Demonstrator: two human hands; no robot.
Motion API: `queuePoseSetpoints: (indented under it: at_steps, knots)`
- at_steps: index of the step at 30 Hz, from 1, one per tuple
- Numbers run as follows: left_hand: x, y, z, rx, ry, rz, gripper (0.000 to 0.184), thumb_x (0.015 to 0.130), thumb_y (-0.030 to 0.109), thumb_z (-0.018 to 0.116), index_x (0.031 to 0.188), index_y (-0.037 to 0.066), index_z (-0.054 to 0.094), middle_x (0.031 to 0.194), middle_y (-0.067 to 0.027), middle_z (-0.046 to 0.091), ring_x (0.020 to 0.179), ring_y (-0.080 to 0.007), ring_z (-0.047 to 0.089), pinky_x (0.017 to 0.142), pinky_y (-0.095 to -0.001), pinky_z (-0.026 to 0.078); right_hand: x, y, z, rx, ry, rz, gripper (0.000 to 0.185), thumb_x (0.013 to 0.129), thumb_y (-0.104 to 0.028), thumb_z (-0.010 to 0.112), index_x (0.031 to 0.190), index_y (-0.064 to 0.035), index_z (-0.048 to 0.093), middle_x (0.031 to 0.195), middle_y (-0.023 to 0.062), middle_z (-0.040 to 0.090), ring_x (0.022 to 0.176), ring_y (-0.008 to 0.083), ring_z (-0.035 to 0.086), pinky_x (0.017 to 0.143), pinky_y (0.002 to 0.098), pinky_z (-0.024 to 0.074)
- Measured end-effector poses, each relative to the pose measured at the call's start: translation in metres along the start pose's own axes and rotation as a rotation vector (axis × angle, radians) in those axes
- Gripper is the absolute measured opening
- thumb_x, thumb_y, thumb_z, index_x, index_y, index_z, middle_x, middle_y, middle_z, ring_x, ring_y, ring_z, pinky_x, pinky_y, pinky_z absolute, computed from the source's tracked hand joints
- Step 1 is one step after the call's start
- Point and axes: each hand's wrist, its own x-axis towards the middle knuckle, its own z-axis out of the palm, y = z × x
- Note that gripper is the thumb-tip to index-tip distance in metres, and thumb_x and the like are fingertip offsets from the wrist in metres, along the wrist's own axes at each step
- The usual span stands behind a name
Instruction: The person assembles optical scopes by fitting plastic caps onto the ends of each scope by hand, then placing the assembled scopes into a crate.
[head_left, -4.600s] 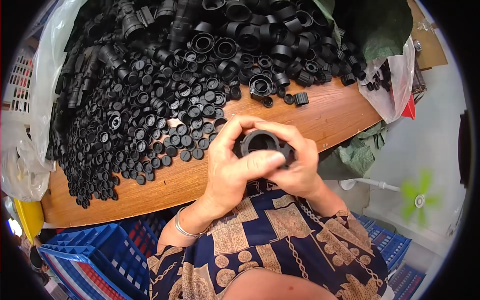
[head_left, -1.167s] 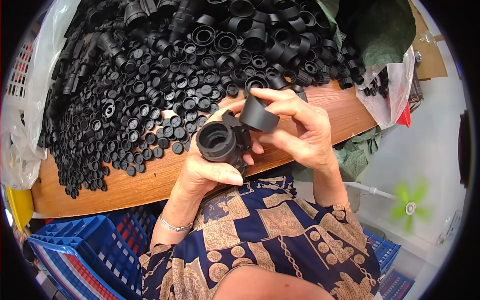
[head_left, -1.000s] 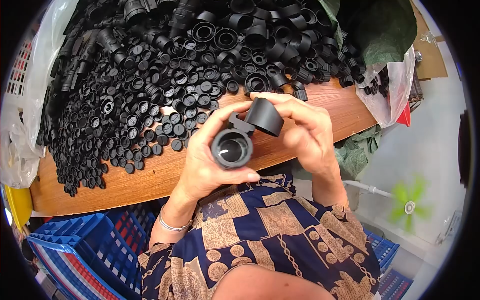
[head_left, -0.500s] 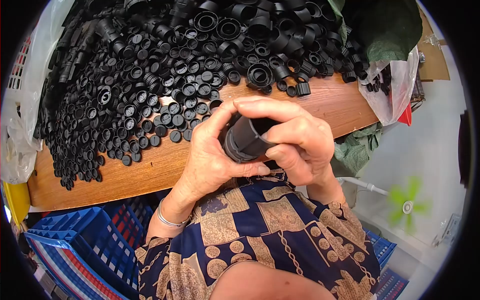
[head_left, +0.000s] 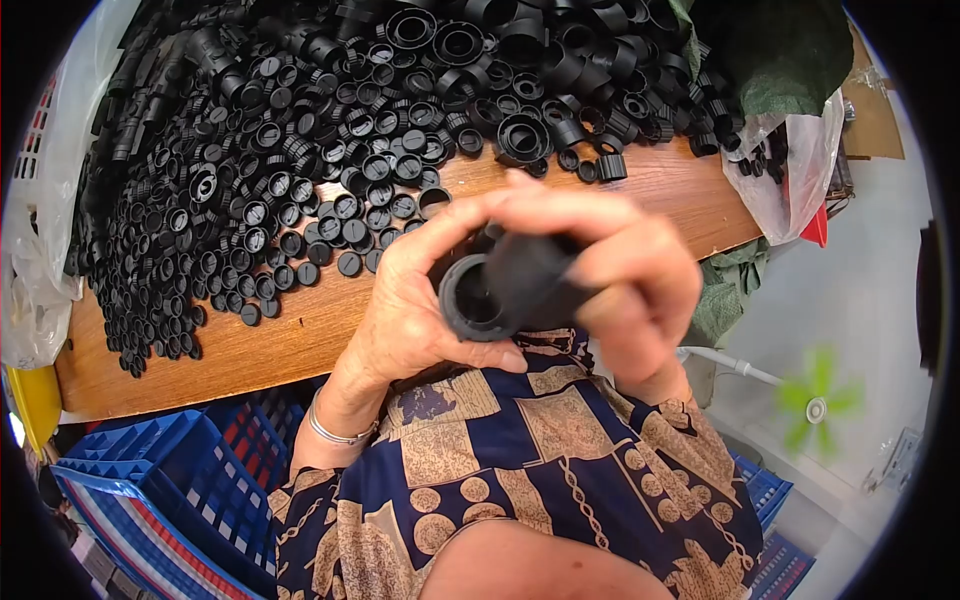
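Note:
My left hand (head_left: 410,300) is wrapped round a black cylindrical housing (head_left: 468,298), whose round open end faces up toward me. Close against its right side, my right hand (head_left: 635,270) grips a smooth black ring (head_left: 535,280), blurred by motion. The ring overlaps the housing's edge in view, and whether the two touch cannot be made out. Fingers of both hands meet above the parts and hide their far side. Beyond my hands, small round black caps (head_left: 350,232) and a wide threaded ring (head_left: 522,138) lie on the wooden table (head_left: 250,345).
A large heap of black parts (head_left: 250,130) covers the table's back and left. Clear plastic bags (head_left: 795,190) hang at both sides. Blue crates (head_left: 170,460) stand below the front edge at left and right. A green fan (head_left: 816,410) is at the right.
Half a second ago the smooth ring stood over the housing's end; now it has moved right and tilted, uncovering the opening. My right hand has shifted right with it, while my left hand keeps its hold.

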Motion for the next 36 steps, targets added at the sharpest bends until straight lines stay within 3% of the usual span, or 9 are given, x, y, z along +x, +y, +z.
queuePoseSetpoints:
  at_steps: [4,9,12,17,21,25,29,34,36]
  knots:
    - [-0.002,-0.001,0.0,-0.012,0.009,0.003,0.099,0.049,0.016,0.1,0.138,0.006,0.057,0.12,-0.0067,0.063,0.107,-0.0171,0.06,0.099,-0.0331,0.047,0.004,-0.002,-0.009,0.196,0.168,0.079,0.028,0.104,-0.03,0.054,0.099,-0.0025,0.05,0.134,0.0337,0.053,0.121,0.047,0.058,0.105,0.0564,0.0463]
    - [0.0,0.006,0.001,0.113,0.013,0.025,0.09,0.051,0.012,0.098,0.131,0.003,0.059,0.117,-0.0059,0.065,0.107,-0.0166,0.061,0.097,-0.0312,0.048,0.001,-0.001,0.001,-0.223,-0.098,-0.063,0.021,0.102,-0.021,0.056,0.095,-0.0011,0.053,0.125,0.0316,0.06,0.114,0.0457,0.063,0.098,0.0537,0.0499]
    - [0.001,0.018,0.006,-0.108,0.035,-0.327,0.089,0.05,0.011,0.098,0.129,0.001,0.059,0.114,-0.0038,0.065,0.106,-0.0148,0.06,0.096,-0.0301,0.048,-0.006,0.006,0.005,-0.302,-0.079,-0.06,0.013,0.097,-0.012,0.058,0.092,-0.0014,0.055,0.12,0.0285,0.065,0.108,0.0418,0.067,0.089,0.0448,0.0558]
    - [0.001,0.015,0.001,-0.241,-0.046,-0.476,0.082,0.049,0.005,0.095,0.124,0.001,0.063,0.107,-0.0022,0.066,0.1,-0.0125,0.06,0.092,-0.0282,0.049,-0.013,0.01,0.006,-0.246,-0.05,-0.017,0.011,0.097,-0.011,0.058,0.09,-0.0032,0.054,0.12,0.0268,0.066,0.106,0.039,0.07,0.084,0.0393,0.0583]
    - [0.003,0.013,-0.002,-0.273,-0.096,-0.501,0.075,0.052,0.003,0.093,0.121,0.0,0.064,0.102,-0.002,0.067,0.096,-0.0118,0.062,0.089,-0.0279,0.05,-0.02,0.007,0.006,-0.245,-0.083,0.052,0.024,0.105,-0.026,0.052,0.097,-0.0027,0.05,0.12,0.0321,0.063,0.112,0.0467,0.064,0.096,0.0537,0.0523]
    - [0.004,0.024,0.015,-0.067,0.092,-0.455,0.069,0.056,0.002,0.091,0.119,-0.001,0.064,0.102,-0.0033,0.068,0.096,-0.0124,0.063,0.087,-0.0275,0.052,-0.022,0.006,0.007,-0.317,-0.065,0.077,0.01,0.104,-0.012,0.048,0.1,-0.0027,0.049,0.121,0.0334,0.062,0.116,0.0458,0.062,0.103,0.0565,0.0465]
    - [0.006,0.021,0.013,-0.081,0.054,-0.445,0.067,0.058,0.001,0.089,0.12,-0.001,0.063,0.104,-0.0046,0.068,0.097,-0.0146,0.065,0.086,-0.0278,0.053,-0.021,0.013,0.0,-0.324,-0.055,0.023,0.006,0.096,-0.004,0.056,0.098,0.0008,0.054,0.122,0.0265,0.065,0.11,0.0411,0.067,0.095,0.0449,0.054]
    - [0.015,0.022,0.017,-0.491,0.129,-0.405,0.077,0.059,-0.005,0.085,0.13,0.0,0.055,0.105,-0.006,0.067,0.096,-0.0151,0.065,0.088,-0.0296,0.053,-0.028,0.013,0.005,-0.291,0.256,0.0,0.021,0.094,-0.009,0.06,0.109,0.0057,0.056,0.131,0.0287,0.06,0.115,0.0427,0.064,0.105,0.0491,0.0463]
    - [0.017,0.022,0.012,-0.668,0.105,-0.473,0.069,0.066,-0.003,0.081,0.129,0.0,0.052,0.107,-0.0078,0.067,0.097,-0.0176,0.066,0.092,-0.0326,0.054,-0.041,0.016,0.005,-0.371,0.214,-0.115,0.051,0.09,-0.031,0.073,0.118,0.0064,0.053,0.136,0.0293,0.054,0.122,0.045,0.057,0.106,0.0549,0.0429]
